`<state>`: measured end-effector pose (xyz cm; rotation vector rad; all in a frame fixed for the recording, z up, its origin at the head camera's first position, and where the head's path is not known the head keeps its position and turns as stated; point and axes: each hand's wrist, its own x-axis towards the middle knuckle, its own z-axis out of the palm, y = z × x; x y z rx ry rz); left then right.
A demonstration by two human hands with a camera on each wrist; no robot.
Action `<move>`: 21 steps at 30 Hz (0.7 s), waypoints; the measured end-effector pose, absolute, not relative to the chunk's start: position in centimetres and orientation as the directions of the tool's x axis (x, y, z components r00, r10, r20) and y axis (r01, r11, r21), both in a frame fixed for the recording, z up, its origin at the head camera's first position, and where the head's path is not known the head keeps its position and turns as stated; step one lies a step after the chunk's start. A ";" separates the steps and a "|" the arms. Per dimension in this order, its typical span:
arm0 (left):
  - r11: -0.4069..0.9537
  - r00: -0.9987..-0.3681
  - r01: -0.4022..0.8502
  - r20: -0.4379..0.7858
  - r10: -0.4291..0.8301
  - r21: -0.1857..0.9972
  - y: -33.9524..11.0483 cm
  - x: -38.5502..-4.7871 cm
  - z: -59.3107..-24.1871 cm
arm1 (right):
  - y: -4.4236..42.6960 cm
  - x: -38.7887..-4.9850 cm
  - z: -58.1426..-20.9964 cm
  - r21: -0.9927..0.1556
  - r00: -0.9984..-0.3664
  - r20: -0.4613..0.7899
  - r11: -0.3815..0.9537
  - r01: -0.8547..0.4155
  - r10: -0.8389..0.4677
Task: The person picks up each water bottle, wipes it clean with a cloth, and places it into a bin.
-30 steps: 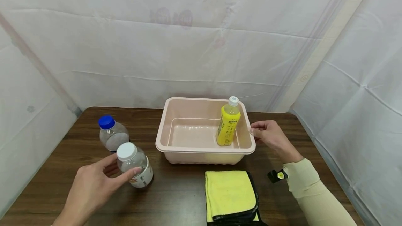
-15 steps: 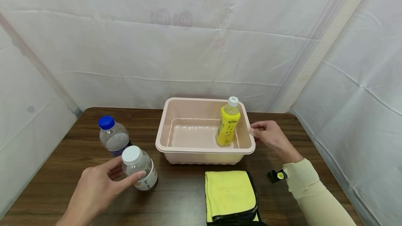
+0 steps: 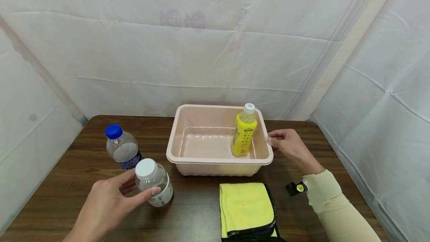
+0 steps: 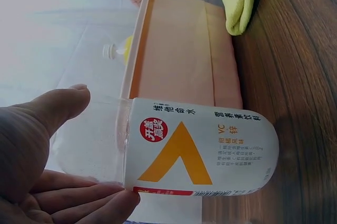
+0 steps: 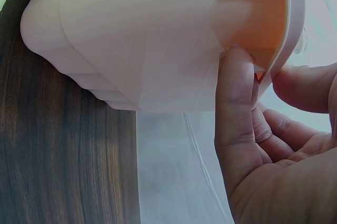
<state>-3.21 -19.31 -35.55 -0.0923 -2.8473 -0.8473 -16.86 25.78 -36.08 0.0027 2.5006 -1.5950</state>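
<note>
My left hand [image 3: 107,201] grips a clear bottle [image 3: 155,183] with a white cap and a white label, thumb on one side and fingers on the other. In the left wrist view, an orange chevron marks the bottle's label [image 4: 179,155]; whether its base touches the table cannot be told. Behind it stands a blue-capped clear bottle [image 3: 123,148], its lower part partly hidden. A pale pink plastic basin [image 3: 215,160] holds an upright yellow bottle [image 3: 244,133] near its right end. My right hand [image 3: 290,145] pinches the basin's right rim [image 5: 292,29] between thumb and fingers.
A folded yellow cloth [image 3: 246,208] with black edging lies in front of the basin. All of it stands on a dark wooden table [image 3: 188,204]. White sheeting [image 3: 215,47] hangs behind the table and at both sides.
My left hand has moved the white-capped bottle a little to the right and nearer, uncovering more of the blue-capped bottle's label. The right hand and the basin have stayed put.
</note>
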 end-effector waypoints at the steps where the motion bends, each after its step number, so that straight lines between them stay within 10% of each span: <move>1: 0.836 -0.983 0.110 0.183 0.012 0.538 -19.2 -3.2 -35.5 | 25.8 -16.9 -36.1 -0.900 -0.985 -0.148 0.425 0.096 -0.091; 21: 0.813 -0.986 0.125 0.163 0.038 0.568 -18.3 -2.7 -35.1 | 25.7 -16.8 -36.1 -0.897 -0.986 -0.145 0.431 0.094 -0.088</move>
